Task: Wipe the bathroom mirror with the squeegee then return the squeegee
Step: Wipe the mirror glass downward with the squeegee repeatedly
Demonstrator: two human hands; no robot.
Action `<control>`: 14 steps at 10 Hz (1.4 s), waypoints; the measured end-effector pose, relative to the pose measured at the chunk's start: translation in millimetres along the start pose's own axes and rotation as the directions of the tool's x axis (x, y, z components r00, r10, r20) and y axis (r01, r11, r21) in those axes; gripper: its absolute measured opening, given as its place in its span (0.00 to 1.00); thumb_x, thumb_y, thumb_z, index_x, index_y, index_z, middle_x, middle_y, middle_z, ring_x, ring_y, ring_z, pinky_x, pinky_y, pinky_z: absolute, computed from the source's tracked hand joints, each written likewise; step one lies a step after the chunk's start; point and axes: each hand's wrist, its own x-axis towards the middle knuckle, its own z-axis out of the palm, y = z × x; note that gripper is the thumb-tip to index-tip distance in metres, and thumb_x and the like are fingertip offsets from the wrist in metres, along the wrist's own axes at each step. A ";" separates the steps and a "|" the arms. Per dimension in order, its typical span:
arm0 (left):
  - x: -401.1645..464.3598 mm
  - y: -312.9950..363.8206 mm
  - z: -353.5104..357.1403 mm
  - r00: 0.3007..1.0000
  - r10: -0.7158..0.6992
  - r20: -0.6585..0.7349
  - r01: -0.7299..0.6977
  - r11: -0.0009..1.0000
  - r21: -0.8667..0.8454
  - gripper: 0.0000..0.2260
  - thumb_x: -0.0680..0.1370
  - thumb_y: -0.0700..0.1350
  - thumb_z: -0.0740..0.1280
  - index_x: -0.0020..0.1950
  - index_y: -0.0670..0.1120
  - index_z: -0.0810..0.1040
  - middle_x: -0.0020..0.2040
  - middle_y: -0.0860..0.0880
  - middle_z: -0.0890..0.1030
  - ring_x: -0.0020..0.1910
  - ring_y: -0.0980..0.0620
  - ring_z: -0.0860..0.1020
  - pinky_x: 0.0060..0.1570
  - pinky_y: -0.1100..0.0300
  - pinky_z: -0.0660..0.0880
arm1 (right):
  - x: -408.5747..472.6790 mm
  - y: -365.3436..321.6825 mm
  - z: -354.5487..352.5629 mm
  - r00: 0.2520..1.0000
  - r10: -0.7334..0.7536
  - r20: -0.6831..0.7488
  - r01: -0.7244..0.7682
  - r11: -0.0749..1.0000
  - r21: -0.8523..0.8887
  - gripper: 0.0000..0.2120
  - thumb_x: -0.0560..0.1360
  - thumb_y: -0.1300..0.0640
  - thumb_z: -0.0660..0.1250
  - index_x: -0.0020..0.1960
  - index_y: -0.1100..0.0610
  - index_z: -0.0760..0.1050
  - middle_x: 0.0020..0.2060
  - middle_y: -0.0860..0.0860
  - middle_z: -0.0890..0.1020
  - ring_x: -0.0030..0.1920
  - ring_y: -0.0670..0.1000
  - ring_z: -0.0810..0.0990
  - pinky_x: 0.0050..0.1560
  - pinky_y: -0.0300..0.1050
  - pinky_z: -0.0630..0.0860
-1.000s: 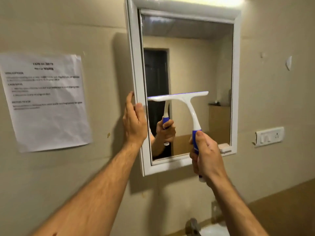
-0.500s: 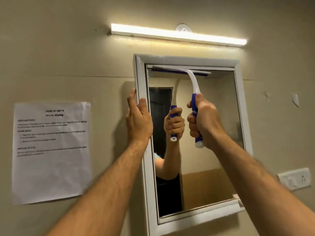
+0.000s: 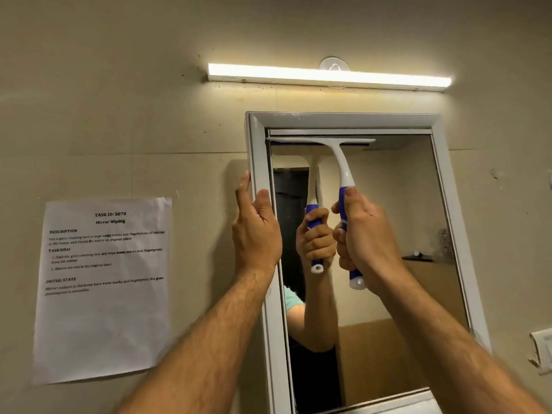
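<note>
The white-framed mirror (image 3: 418,234) hangs on the beige wall. A white squeegee (image 3: 340,162) with a blue grip has its blade pressed flat against the glass at the top left, just under the frame's upper edge. My right hand (image 3: 364,237) is closed around the blue handle. My left hand (image 3: 257,231) grips the mirror frame's left edge, fingers wrapped over the front, thumb behind. The glass reflects the squeegee, my right hand and my forearm.
A lit tube light (image 3: 328,76) runs above the mirror. A printed task sheet (image 3: 104,282) is taped to the wall on the left. A white switch plate (image 3: 542,345) sits at the right edge.
The squeegee has gone from mid-mirror up to the top edge of the glass. My view has tilted upward. My left hand still holds the frame's left edge.
</note>
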 end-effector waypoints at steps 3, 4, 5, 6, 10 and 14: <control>1.2 -3.9 1.7 1.000 -0.011 -0.027 0.012 0.999 0.035 0.20 0.83 0.54 0.52 0.76 0.56 0.59 0.69 0.48 0.73 0.53 0.59 0.77 0.31 0.76 0.66 | -11.7 25.7 -10.9 0.999 -0.032 -0.029 0.030 0.998 -0.058 0.21 0.84 0.51 0.51 0.34 0.53 0.70 0.16 0.44 0.70 0.14 0.41 0.67 0.16 0.30 0.62; -0.5 -0.6 2.2 1.000 -0.010 -0.021 0.011 0.999 0.051 0.20 0.84 0.53 0.53 0.76 0.55 0.59 0.67 0.52 0.73 0.39 0.69 0.74 0.27 0.77 0.67 | 0.9 16.7 -11.4 1.000 -0.013 0.020 0.013 1.000 -0.010 0.23 0.84 0.50 0.49 0.35 0.60 0.68 0.18 0.47 0.70 0.15 0.42 0.67 0.17 0.30 0.62; 2.0 -4.7 2.2 1.000 -0.004 -0.010 0.005 0.999 0.050 0.20 0.83 0.54 0.52 0.76 0.56 0.58 0.70 0.48 0.73 0.42 0.64 0.74 0.31 0.75 0.67 | 12.6 14.6 -8.2 0.998 -0.037 0.055 0.037 0.999 0.004 0.21 0.84 0.48 0.49 0.45 0.62 0.71 0.26 0.54 0.68 0.17 0.43 0.67 0.18 0.33 0.64; 1.9 -5.0 2.7 1.000 0.014 -0.019 -0.013 0.999 0.052 0.21 0.83 0.55 0.52 0.76 0.56 0.59 0.69 0.47 0.74 0.44 0.59 0.78 0.33 0.73 0.70 | 15.0 23.0 -7.3 0.999 -0.049 0.024 0.049 0.999 -0.008 0.21 0.83 0.47 0.51 0.46 0.61 0.72 0.25 0.52 0.68 0.16 0.42 0.66 0.17 0.32 0.63; 1.1 -4.5 3.3 0.998 0.029 -0.052 -0.025 0.997 0.069 0.20 0.84 0.53 0.53 0.76 0.54 0.60 0.41 0.67 0.67 0.30 0.65 0.74 0.25 0.76 0.70 | 28.5 36.6 -10.5 0.998 -0.057 0.001 0.057 0.997 -0.045 0.29 0.82 0.43 0.51 0.49 0.70 0.72 0.33 0.66 0.75 0.30 0.56 0.74 0.22 0.36 0.69; 0.6 -7.4 4.0 0.998 0.032 -0.048 -0.030 0.998 0.057 0.20 0.84 0.53 0.53 0.77 0.54 0.59 0.38 0.66 0.67 0.33 0.59 0.75 0.25 0.77 0.69 | 18.9 61.2 -3.4 0.989 -0.113 -0.093 0.103 0.989 -0.104 0.28 0.76 0.39 0.54 0.49 0.64 0.77 0.36 0.59 0.80 0.36 0.56 0.77 0.41 0.55 0.75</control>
